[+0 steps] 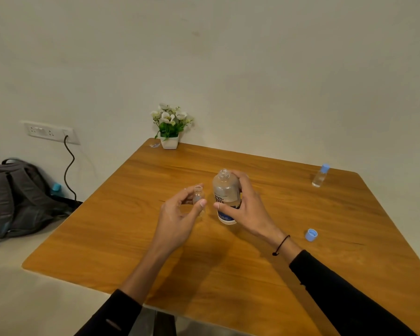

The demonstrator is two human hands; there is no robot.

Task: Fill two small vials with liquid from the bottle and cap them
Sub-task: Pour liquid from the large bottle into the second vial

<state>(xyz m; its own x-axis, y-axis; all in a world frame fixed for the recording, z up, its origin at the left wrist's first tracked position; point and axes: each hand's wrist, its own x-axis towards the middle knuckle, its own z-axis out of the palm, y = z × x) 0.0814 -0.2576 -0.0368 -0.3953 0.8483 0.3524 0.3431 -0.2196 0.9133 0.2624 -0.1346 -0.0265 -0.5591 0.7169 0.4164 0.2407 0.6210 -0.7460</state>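
Step in hand: second fill, judged from the layout. One vial (320, 176) stands capped in blue at the far right of the table (136, 251), well apart from the work, with clear liquid in it; that one looks done.

Left hand (180, 214) holds the open vial (198, 198) upright at table centre, thumb in front and fingers curled behind, a loose pinch around the body. Whether it holds any liquid cannot be told; the glass is small and partly covered.

Right hand (243, 202) wraps the bottle (226, 197) from the right, thumb across the label, fingers around the far side. Bottle is upright, mouth open, just beside the vial, base apparently on or close to the table. Liquid level seems low, near the label.

A loose blue cap (311, 235) lies near right, open side up. It may be the bottle's or the vial's.

Next move calls for: lift and tip the bottle over the narrow vial neck, slow pour, mouths closely aligned. Risk is overshoot, since the bottle mouth is wider than the neck. Then cap.
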